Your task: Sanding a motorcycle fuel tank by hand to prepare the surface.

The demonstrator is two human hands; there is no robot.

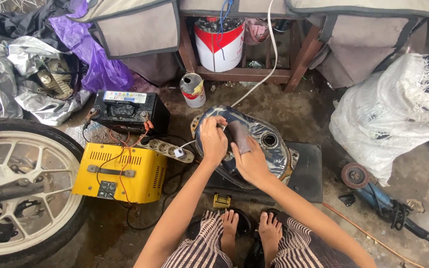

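Fingers (241,144) of one right hand (248,161) press one sandpaper sheet (238,136) onto one tank (269,149).

From my remote seat I count 2 hands: the left hand (213,141) and right hand (248,161), both on 1 fuel tank (274,149). I see 2 bare feet (229,223), 1 yellow charger (120,172), 1 black battery (125,110), 1 power strip (167,149), 2 paint cans (219,44), 1 wheel (23,188), 1 angle grinder (373,193) and 1 white sack (388,114).
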